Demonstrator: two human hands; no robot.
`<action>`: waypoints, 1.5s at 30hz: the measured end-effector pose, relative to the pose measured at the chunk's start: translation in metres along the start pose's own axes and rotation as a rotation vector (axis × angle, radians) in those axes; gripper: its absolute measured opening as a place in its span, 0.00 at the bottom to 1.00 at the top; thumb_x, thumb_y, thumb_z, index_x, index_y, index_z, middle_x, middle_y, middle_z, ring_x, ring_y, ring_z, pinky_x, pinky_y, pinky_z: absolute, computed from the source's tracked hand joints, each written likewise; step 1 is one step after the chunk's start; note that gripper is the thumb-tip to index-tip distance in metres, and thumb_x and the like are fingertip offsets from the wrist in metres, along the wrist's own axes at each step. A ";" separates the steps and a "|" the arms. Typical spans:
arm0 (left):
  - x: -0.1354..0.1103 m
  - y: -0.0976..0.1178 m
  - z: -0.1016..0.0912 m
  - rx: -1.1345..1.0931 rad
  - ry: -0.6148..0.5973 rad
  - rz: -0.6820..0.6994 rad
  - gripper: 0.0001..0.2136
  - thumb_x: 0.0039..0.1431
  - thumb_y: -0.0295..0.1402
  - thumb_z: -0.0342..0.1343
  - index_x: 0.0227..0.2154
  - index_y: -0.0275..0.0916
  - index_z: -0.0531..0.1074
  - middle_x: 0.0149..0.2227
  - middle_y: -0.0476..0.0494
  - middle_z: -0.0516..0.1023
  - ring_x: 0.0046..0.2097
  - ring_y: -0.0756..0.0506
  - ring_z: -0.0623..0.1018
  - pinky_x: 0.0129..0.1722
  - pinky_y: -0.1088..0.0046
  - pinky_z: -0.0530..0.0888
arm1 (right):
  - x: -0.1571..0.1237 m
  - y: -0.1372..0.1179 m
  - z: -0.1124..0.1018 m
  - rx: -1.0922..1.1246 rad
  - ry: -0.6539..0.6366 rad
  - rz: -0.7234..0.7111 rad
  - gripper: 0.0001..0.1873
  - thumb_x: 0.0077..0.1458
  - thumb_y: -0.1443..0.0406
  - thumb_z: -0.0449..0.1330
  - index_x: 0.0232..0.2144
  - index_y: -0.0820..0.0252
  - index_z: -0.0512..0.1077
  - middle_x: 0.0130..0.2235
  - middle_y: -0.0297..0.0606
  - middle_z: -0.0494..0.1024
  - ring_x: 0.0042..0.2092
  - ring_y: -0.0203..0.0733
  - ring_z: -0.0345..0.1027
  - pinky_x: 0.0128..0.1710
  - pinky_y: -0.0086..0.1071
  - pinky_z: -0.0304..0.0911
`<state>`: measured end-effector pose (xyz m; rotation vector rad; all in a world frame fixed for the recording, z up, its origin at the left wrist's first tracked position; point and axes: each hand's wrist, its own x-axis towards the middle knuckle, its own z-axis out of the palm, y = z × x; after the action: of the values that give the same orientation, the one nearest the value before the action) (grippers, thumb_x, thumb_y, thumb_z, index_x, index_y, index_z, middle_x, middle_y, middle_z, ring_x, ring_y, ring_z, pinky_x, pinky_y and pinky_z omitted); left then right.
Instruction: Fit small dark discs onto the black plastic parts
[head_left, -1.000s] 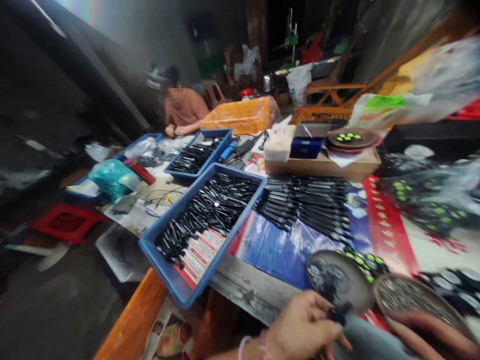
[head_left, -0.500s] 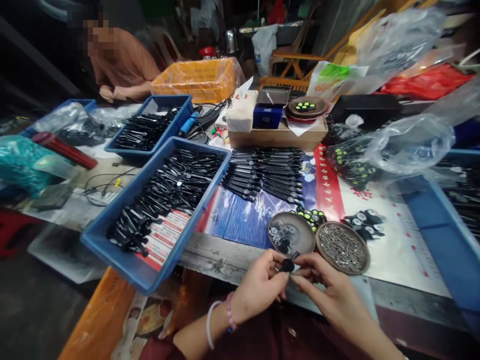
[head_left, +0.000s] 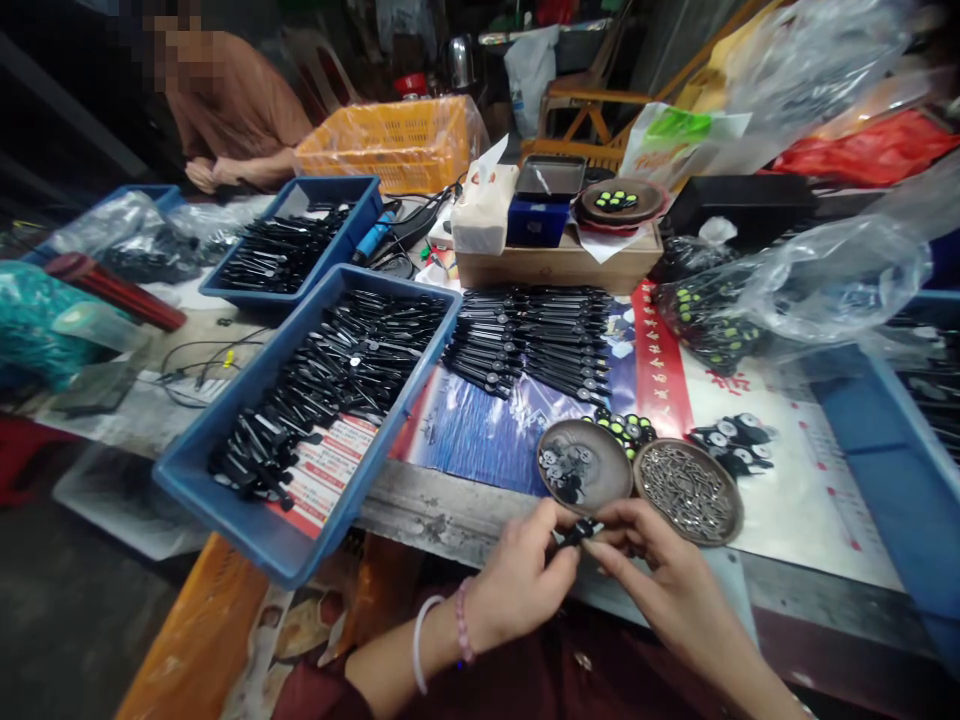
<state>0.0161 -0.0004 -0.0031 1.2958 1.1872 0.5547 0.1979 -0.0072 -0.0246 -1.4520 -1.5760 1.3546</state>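
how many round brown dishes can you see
3: a left dish with pale discs, a right dish beside it with metal pieces, and a back dish above the wooden box. Others may be hidden.

Colours we logged, black foremost.
Handheld part (head_left: 577, 533) black; tray (head_left: 225, 532) blue; crate (head_left: 390, 152) orange; dish (head_left: 735, 505) brown, metal bits (head_left: 684, 490) silvery; discs (head_left: 628, 430) black with yellow-green tops; paper strip (head_left: 663, 360) red, pale characters; beaded bracelet (head_left: 463, 625) pink, bangle (head_left: 418, 645) white.
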 end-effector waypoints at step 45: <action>-0.005 -0.029 0.018 -0.509 -0.070 -0.230 0.11 0.50 0.27 0.59 0.38 0.38 0.68 0.26 0.54 0.68 0.22 0.55 0.67 0.23 0.80 0.65 | -0.003 0.010 0.001 0.071 -0.087 0.130 0.14 0.49 0.54 0.66 0.35 0.54 0.73 0.27 0.34 0.75 0.29 0.42 0.70 0.28 0.29 0.68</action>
<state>0.0221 -0.0195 -0.0309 0.7307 1.0322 0.5888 0.2014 -0.0115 -0.0336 -1.4925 -1.4923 1.5514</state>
